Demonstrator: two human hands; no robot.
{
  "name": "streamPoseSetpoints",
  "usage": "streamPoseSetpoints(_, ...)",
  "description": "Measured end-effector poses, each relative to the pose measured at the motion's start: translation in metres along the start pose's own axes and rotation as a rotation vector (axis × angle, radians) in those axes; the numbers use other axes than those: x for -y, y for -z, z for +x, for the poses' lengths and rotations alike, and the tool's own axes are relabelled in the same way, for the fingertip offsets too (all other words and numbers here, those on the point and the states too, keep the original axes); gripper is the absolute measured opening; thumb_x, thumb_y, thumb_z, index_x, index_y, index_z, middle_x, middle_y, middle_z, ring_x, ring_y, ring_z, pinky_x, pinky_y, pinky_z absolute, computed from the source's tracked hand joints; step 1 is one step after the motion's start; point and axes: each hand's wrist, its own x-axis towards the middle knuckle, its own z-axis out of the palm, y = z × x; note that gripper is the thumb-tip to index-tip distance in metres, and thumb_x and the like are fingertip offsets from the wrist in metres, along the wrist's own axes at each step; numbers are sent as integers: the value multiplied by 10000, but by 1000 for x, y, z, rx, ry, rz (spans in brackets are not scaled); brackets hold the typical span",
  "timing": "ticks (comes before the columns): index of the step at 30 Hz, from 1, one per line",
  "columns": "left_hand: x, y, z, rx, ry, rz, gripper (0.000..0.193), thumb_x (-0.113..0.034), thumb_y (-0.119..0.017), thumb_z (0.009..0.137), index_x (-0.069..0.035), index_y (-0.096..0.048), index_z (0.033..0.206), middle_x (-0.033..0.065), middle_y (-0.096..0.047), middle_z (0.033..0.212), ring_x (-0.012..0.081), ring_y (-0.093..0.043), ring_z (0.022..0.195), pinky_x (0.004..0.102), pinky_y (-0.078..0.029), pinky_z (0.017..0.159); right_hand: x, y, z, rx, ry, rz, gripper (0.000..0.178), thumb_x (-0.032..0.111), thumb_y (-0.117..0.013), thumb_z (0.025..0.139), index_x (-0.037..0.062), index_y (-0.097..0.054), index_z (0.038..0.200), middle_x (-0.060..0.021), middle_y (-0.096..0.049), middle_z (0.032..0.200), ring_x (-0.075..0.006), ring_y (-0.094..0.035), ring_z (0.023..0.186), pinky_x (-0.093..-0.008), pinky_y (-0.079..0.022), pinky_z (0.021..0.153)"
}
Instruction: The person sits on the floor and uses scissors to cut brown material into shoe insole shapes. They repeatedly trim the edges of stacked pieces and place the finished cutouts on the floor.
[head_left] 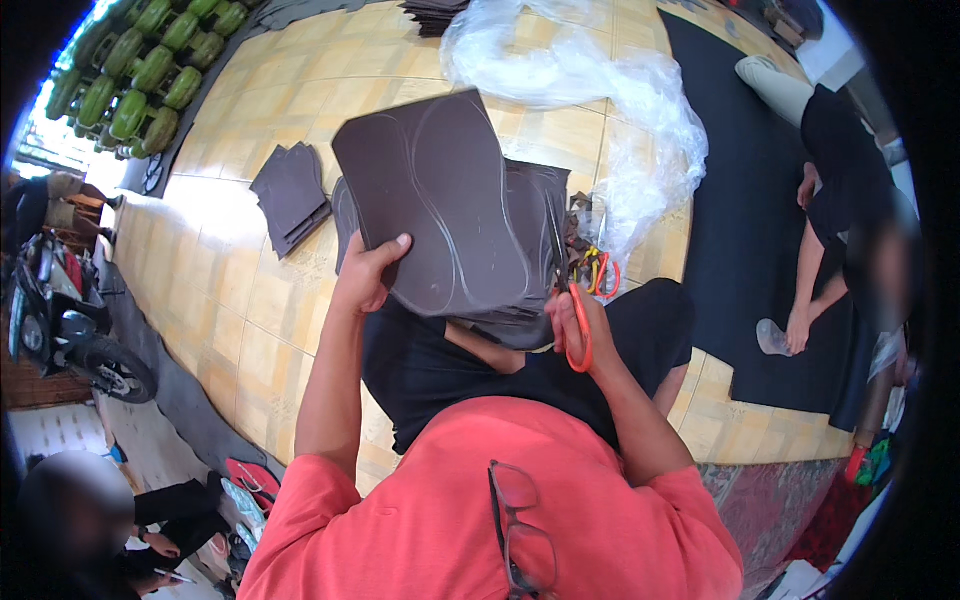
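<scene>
My left hand [372, 272] grips the lower left edge of a dark brown sheet [440, 190], its thumb on top. Pale curved outlines shaped like shoe soles are drawn on this sheet, which I hold raised above my lap. In my right hand [592, 325] are scissors [581, 345] with orange handles, fingers closed round them. Their dark blades point away from me beside the sheet's right edge; I cannot tell whether they touch it. More dark sheets [540, 185] lie behind it, partly hidden.
Cut dark pieces [290, 205] are stacked on the tiled floor [240, 290] at left. Scraps [580, 235] and a second pair of scissors [606, 278] lie right, near crumpled transparent plastic [640, 110]. On a black mat [725, 230], a co-worker's hand [798, 328] touches a translucent piece. A motorcycle [85, 345] stands far left.
</scene>
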Motion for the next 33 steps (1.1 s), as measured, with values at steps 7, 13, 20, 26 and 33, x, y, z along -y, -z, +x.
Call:
streamPoseSetpoints(7, 5, -8, -24, 112, 241, 126, 442, -51, -717, 756, 44, -584, 1167, 99, -647, 1033, 196, -613, 947, 323, -489, 839, 5, 13, 21, -125, 144, -255, 316, 321, -515, 979, 9, -499, 931, -119, -561, 718, -241, -588, 671, -349, -470, 623)
streamPoseSetpoints(13, 8, -9, -28, 174, 348, 206, 520, -65, -731, 721, 43, -573, 1205, 99, -643, 1076, 203, -597, 994, 317, -462, 884, 23, 16, 22, -145, 260, -255, 303, 270, -561, 961, -11, -456, 915, -194, -600, 806, -331, -631, 800, -389, -489, 719)
streamPoseSetpoints(20, 6, 0, -28, 229, 366, 185, 583, -82, -738, 700, 37, -557, 1242, 107, -637, 1120, 211, -593, 1037, 329, -453, 932, 20, 24, 15, -49, 156, -262, 380, 349, -531, 965, -15, -482, 867, -180, -562, 766, -308, -612, 791, -376, -463, 680)
streamPoseSetpoints(26, -4, 15, -18, 240, 440, 144, 590, -54, -725, 710, 25, -543, 1265, 115, -640, 1117, 209, -619, 1010, 332, -496, 893, -13, 38, 7, 57, 77, -179, 458, 427, -466, 988, 4, -537, 828, -85, -487, 552, -207, -545, 502, -342, -422, 488)
streamPoseSetpoints(33, 25, 55, 2, 153, 391, 90, 558, -67, -704, 789, 12, -492, 1299, 123, -636, 1146, 213, -636, 1008, 358, -532, 874, -54, 43, -1, -136, -278, 107, 529, 479, -458, 990, -10, -542, 806, -15, -438, 498, -99, -427, 347, -252, -363, 319)
